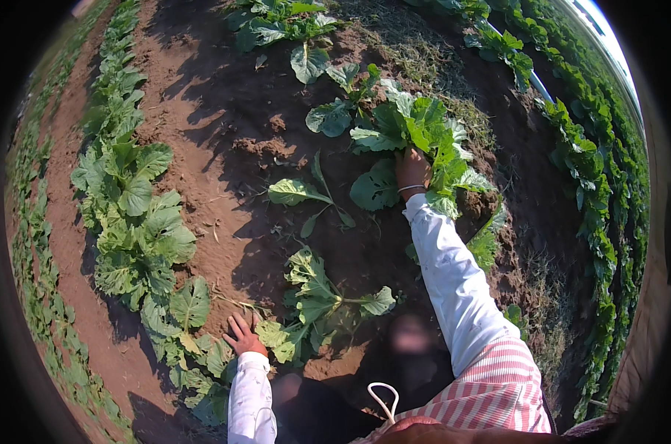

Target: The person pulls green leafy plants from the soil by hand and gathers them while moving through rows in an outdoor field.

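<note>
My right hand (413, 172), with a thin pale band at its wrist, reaches into a large leafy green plant (443, 140) on the right. Leaves cover most of its fingers, so whether they grip a stem is hidden. At the lower left my left hand (245, 334) rests on the brown soil, fingers spread and nothing in them. Right beside it, a leafy plant with holed leaves (313, 288) lies low and splayed out. Between my hands, farther off, a few loose-looking leaves (294, 192) lie flat on the soil.
A dense row of leafy plants (139, 237) runs along my left. More plants (276, 26) grow ahead. To the right lie dry grass (424, 63), a pale pipe-like line (540, 87) and further green rows (602, 192). A white cord loop (383, 403) hangs close to me.
</note>
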`<state>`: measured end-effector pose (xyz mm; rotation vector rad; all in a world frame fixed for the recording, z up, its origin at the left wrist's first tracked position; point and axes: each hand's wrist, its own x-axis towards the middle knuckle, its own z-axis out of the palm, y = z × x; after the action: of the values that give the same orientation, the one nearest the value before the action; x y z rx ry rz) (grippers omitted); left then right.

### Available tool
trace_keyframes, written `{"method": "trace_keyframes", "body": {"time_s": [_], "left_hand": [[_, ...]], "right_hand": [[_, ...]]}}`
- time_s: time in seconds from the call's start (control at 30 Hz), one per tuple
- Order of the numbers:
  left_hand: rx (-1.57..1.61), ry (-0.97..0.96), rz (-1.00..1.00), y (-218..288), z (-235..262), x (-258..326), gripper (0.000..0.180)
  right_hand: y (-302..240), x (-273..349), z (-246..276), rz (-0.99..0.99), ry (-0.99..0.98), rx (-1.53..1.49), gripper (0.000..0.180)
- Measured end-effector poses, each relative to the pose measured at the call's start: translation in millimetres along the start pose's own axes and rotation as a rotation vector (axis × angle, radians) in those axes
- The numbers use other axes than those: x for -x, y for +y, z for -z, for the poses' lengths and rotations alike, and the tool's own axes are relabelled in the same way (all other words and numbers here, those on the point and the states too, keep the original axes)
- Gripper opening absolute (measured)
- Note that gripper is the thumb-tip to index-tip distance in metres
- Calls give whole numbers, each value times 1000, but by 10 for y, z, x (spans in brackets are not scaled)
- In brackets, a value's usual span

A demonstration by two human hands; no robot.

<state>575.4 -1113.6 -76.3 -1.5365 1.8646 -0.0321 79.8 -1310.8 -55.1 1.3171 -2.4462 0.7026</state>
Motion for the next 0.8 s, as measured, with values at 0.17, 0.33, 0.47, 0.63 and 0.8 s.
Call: {"method": "trace_keyframes", "body": {"time_s": [0.17,0.33,0.47,0.63,0.8], "left_hand": [[14,22,1,-1,50,31,76],[17,-66,-10,-1,104,38,77],[63,-50,-1,7,151,42,79],[36,-107,-16,2,159,32,75],[16,-61,6,-5,36,33,63]], "right_hand": [[-78,-434,150,-16,-286,124,31],[-79,-699,204,88,-432,252,19],[60,-483,103,-64,-164,-51,25],[274,-271,69,47,63,-189,33],[-137,-335,534,169,-114,-651,31]]}}
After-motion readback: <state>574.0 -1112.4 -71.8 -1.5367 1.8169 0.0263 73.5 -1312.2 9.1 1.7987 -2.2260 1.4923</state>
